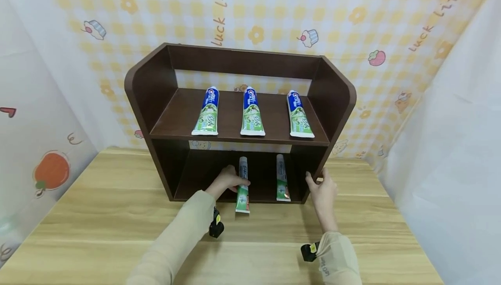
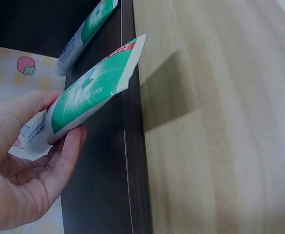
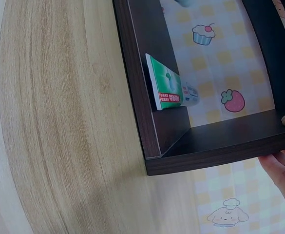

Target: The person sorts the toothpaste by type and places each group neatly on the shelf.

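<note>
My left hand [image 1: 228,179] pinches a green and white toothpaste tube [image 2: 86,95] between thumb and fingers. The tube's flat end juts out past the front edge of the lower shelf and casts a shadow on the table. To its right, a matching toothpaste tube [image 1: 282,178] lies on the lower shelf, its flat end toward the front. My right hand [image 1: 324,189] grips the right side panel of the dark brown shelf unit [image 1: 240,139], thumb on the inner face and fingers outside, as the right wrist view [image 3: 283,173] shows.
Three blue and green toothpaste tubes [image 1: 208,113] lie spaced apart on the upper shelf, flat ends forward. The shelf unit stands on a light wooden table [image 1: 266,250]. Behind it hangs a yellow checked cloth [image 1: 274,11], with a white cloth [image 1: 442,145] at the right side.
</note>
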Tool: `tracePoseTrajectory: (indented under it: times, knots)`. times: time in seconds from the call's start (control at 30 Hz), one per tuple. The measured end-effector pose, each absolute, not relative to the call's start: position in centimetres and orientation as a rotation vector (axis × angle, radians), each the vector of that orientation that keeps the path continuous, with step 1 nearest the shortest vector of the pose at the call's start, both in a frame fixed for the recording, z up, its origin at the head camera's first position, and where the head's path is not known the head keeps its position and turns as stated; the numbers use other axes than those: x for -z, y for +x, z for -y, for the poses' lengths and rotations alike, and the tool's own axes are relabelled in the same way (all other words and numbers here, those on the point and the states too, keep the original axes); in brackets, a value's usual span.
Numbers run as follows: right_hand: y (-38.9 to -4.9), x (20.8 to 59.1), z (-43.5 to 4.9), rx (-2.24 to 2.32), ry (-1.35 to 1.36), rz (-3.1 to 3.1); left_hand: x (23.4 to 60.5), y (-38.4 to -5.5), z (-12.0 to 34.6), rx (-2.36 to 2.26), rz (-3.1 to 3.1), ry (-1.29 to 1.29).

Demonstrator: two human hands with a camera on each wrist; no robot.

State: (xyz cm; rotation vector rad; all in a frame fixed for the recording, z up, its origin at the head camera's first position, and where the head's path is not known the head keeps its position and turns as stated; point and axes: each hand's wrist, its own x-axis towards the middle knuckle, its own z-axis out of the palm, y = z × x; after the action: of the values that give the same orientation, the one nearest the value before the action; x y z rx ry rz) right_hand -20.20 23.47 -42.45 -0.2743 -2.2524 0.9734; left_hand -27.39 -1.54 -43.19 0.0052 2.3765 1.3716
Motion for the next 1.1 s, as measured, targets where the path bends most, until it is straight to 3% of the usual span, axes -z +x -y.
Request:
tracePoseTrajectory:
  times: [1.1]
  knots:
    - [-19.7, 42.8, -23.2, -0.949, -0.292, 2.219, 44.5, -28.7, 1.3, -1.523, -2.356, 0.017]
